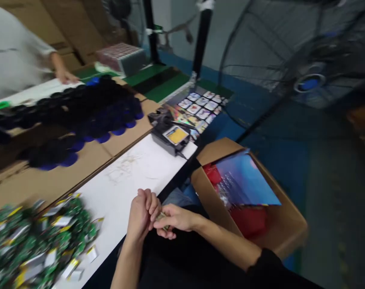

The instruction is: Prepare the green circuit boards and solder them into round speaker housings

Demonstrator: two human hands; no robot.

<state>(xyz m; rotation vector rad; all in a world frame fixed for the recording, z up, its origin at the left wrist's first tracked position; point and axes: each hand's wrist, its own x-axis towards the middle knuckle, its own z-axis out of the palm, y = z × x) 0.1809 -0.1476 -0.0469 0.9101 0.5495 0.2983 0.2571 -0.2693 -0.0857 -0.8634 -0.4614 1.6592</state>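
Note:
My left hand (141,212) and my right hand (173,220) are close together above a white tabletop (119,196). Both hands pinch a small greenish-gold item (162,221), which is mostly hidden by my fingers. Near my left hand, at the lower left, lies a heap of green circuit boards (41,245) with yellow and white parts. Several small white-and-yellow pieces (91,254) lie at the edge of the heap.
A co-worker's hand (65,76) rests at the far table edge. Black discs with blue undersides (86,114) cover cardboard sheets. A black device with a yellow screen (170,136) stands ahead. To the right are a cardboard box (230,192) holding red and blue items, and a standing fan (309,82).

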